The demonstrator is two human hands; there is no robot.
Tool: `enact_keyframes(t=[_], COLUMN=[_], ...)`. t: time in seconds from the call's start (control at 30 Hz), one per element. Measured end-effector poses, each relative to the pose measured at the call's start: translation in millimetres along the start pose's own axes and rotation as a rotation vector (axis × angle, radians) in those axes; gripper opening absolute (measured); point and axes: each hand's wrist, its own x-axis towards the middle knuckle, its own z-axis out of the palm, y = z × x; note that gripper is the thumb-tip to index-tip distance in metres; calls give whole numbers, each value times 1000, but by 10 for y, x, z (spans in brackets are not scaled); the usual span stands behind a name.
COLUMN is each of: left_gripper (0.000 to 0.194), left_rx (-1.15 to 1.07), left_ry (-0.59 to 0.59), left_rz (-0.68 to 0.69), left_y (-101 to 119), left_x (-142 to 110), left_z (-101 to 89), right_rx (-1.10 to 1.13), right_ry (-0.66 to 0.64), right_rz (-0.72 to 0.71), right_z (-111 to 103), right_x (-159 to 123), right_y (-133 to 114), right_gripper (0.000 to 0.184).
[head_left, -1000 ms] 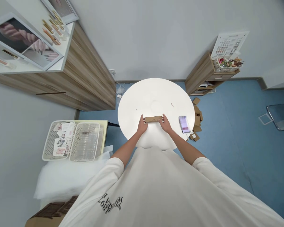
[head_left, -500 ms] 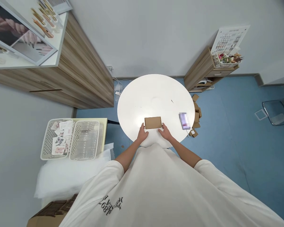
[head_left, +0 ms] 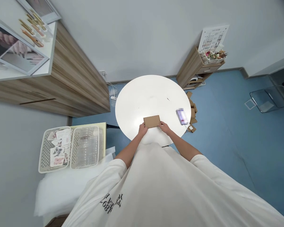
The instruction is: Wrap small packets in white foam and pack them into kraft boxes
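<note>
A small flat brown cardboard box (head_left: 152, 121) is at the near side of the round white table (head_left: 148, 90), its lid side facing up and closed. My left hand (head_left: 142, 129) grips its near left corner, and my right hand (head_left: 165, 127) grips the near right corner. The fingers of both hands are partly hidden by the box. Whether the box rests on the tabletop or is slightly raised, I cannot tell. To the right on the table lies a purple, pixelated phone-like item (head_left: 182, 116) with a white cable.
Left of me, white baskets hold printed cards (head_left: 59, 151) and clear plastic packs (head_left: 86, 148), with white wrapping sheets (head_left: 61, 189) below. A wood-grain cabinet (head_left: 78, 69) stands at the far left. Folded cardboard boxes (head_left: 193, 112) lie beyond the table's right edge, near a small shelf (head_left: 191, 67).
My thumbs and fingers have closed in on the box's near corners. The box has tilted slightly, its right end farther from me. The whole view has shifted a little.
</note>
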Motion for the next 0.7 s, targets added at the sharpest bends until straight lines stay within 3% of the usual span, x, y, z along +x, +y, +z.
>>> enact_keyframes(t=[0.2, 0.37, 0.5, 0.7], left_gripper=[40, 45, 45, 49], left_rx=[-46, -77, -38, -22], left_ry=[-40, -76, -85, -123], left_rz=[12, 66, 120, 192], left_y=[129, 308, 510, 942], left_x=[-134, -217, -212, -215], left_z=[14, 187, 509, 1224], right_rx=[62, 73, 83, 69], right_ry=[-2, 28, 61, 178], right_rz=[-65, -130, -148, -198], right_z=[-69, -311, -664, -1437], right_x=[-186, -332, -349, -280], right_y=[51, 127, 271, 538], right_gripper=[54, 55, 58, 54])
